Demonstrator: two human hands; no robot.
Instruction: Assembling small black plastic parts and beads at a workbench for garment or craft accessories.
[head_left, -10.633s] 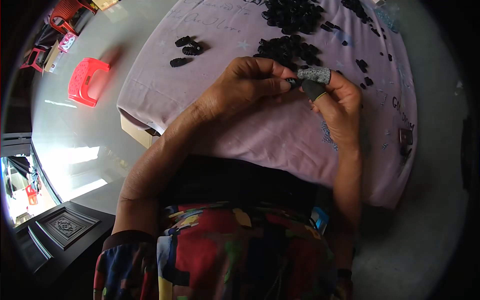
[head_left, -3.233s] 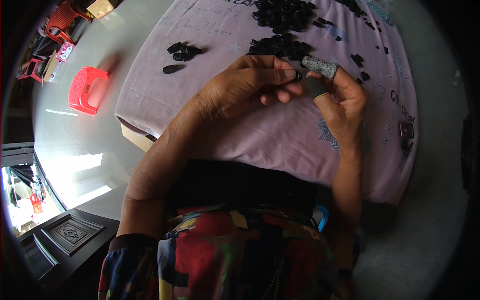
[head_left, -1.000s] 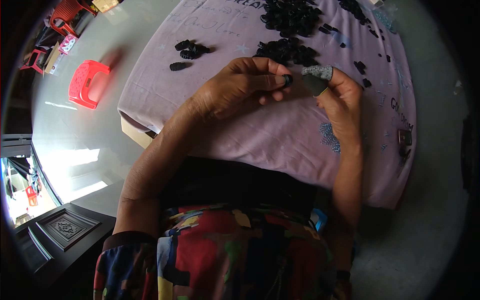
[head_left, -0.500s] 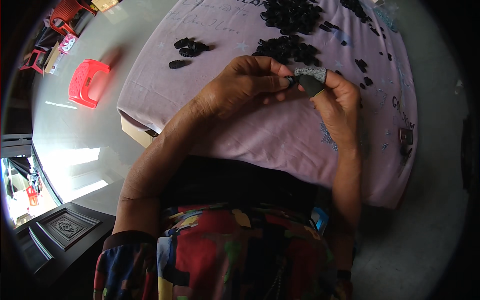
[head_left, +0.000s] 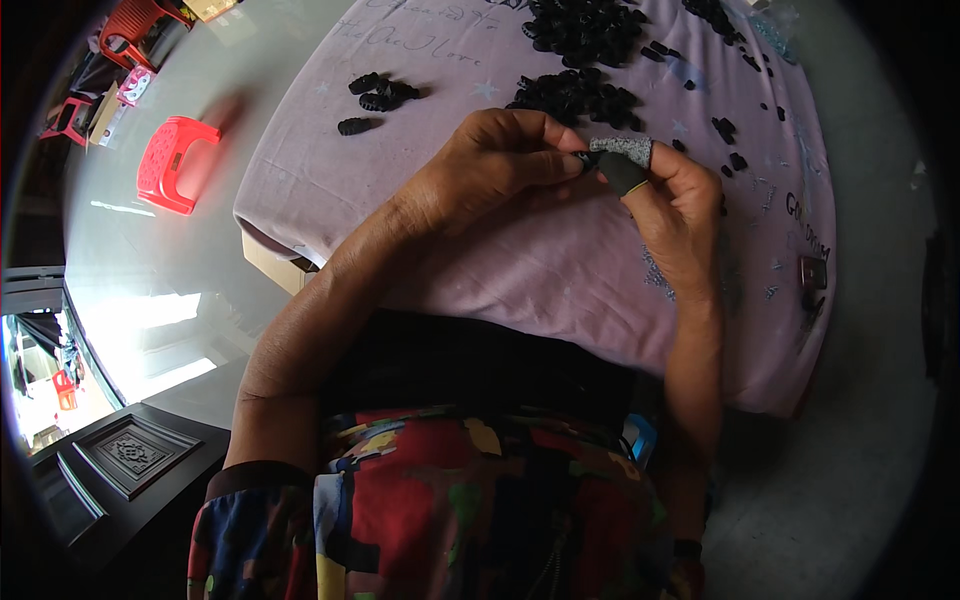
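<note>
A small black piece (head_left: 588, 158), mostly hidden by fingertips, is pinched between my two hands above the cloth-covered table (head_left: 480, 270). My left hand (head_left: 500, 160) closes on it with thumb and forefinger. From the other side my right hand (head_left: 675, 205) grips it too; a grey knitted cover (head_left: 622, 150) wraps its forefinger and a dark cover (head_left: 622, 173) its thumb. Just beyond my hands lies a heap of black ridged pieces (head_left: 575, 98), with a second heap (head_left: 580, 35) farther back. Several similar pieces (head_left: 385, 93) form a small group at the left.
Loose black bits (head_left: 725, 130) and blue-grey scraps (head_left: 655, 270) are scattered on the right side of the pale pink cloth. A small box-like object (head_left: 812, 272) sits near the right edge. A red plastic stool (head_left: 175, 165) stands on the floor at left, beyond a dark carved panel (head_left: 135, 455).
My hands stay nearly in place on the small black piece. Only my fingers shift slightly, the left hand's lower fingers drawing in a little.
</note>
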